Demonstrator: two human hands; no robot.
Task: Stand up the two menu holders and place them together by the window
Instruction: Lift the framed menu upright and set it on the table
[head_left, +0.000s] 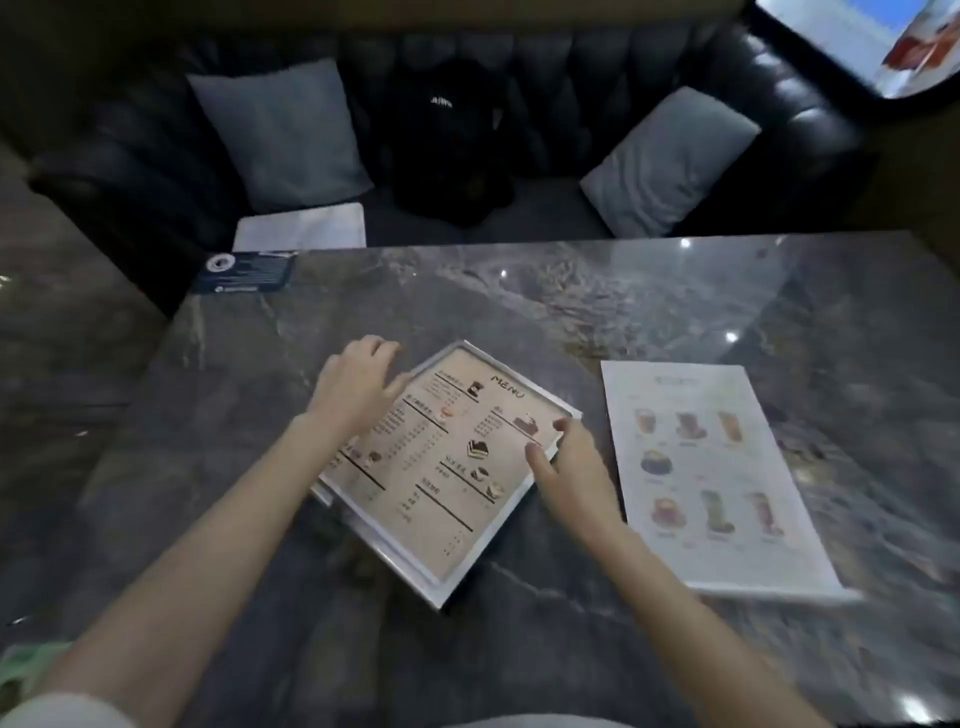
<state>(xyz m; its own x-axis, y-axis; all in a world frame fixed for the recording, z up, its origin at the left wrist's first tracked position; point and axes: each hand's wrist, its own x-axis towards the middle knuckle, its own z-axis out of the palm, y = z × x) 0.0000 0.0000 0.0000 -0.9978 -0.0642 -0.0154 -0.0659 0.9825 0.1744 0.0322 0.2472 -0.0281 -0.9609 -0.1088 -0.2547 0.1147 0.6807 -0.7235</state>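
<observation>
Beige menu holder (447, 467) lying flat mid-surface, turned diagonally. Left hand (358, 384) curled over its far-left edge, right hand (566, 467) pinching its right edge, thumb on the face. White drinks menu holder (717, 473) flat just to the right, untouched. Grey marble surface (519, 301) beneath; window (852, 41) far right.
</observation>
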